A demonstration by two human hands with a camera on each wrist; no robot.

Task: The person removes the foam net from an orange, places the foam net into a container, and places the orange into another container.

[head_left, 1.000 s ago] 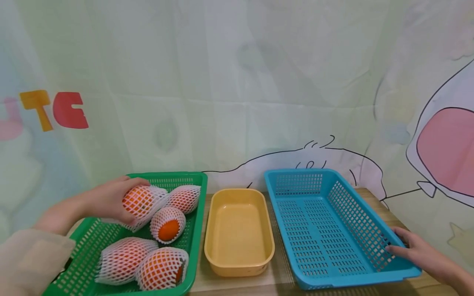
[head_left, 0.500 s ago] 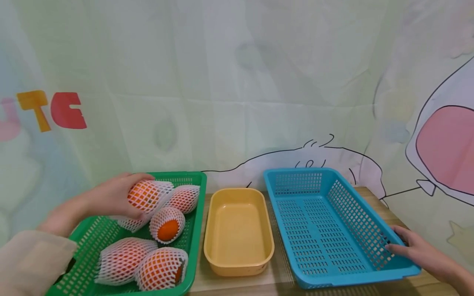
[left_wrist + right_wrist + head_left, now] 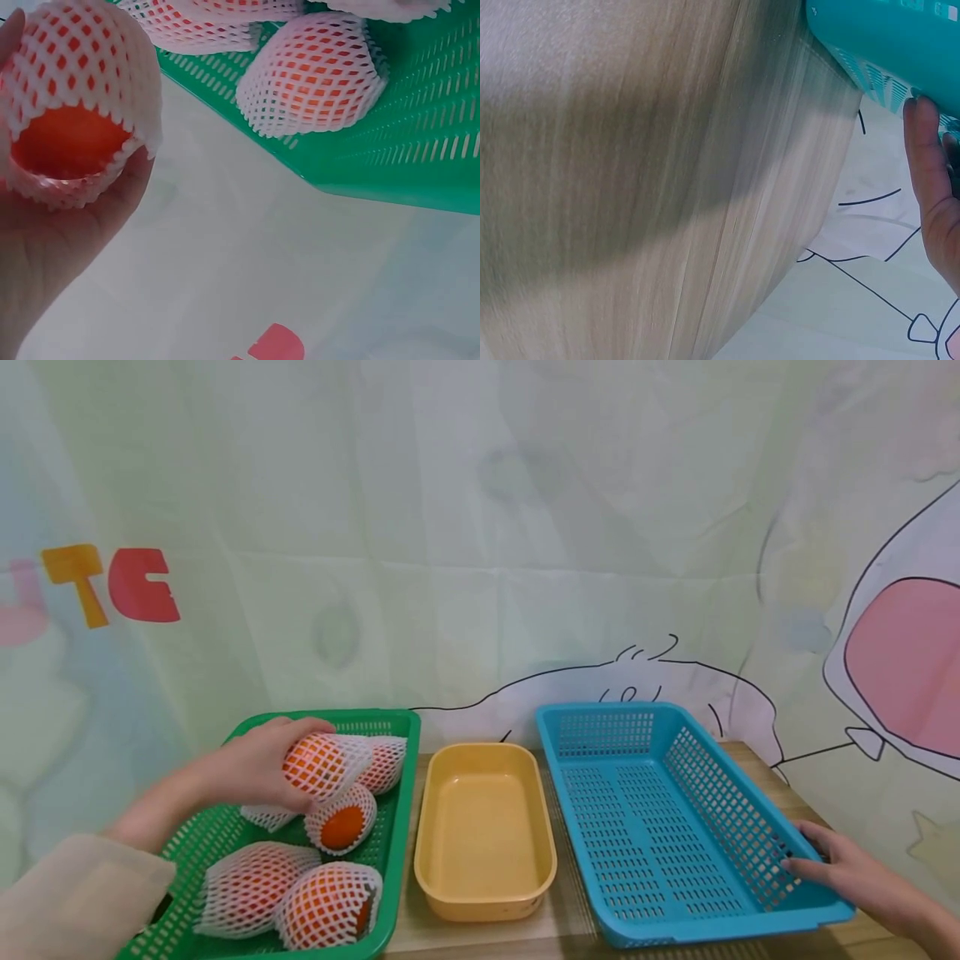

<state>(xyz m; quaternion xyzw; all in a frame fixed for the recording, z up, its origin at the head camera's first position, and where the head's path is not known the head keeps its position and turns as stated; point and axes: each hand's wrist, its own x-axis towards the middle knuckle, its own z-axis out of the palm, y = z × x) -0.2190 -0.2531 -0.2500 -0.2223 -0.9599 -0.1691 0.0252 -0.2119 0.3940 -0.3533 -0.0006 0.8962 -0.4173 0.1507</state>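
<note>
Here, left of the yellow tray [image 3: 483, 827], our left hand [image 3: 258, 766] has its grip clasped round a netted orange fruit [image 3: 322, 767] over the green basket [image 3: 399, 852], where more netted fruits [image 3: 258, 887] lie. Right of the tray stands the blue basket [image 3: 637, 827], its rim pinched in our right hand [image 3: 843, 867].

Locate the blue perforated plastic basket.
The blue perforated plastic basket is in the head view's right half, right of the yellow oblong tub, the right hand holding its rim.

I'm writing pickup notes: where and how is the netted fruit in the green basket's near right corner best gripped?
The corner fruit is probably best gripped round its upper half, from above: it is rounded, a neighbouring fruit crowds its left, and the green basket rises close on its right.
</note>
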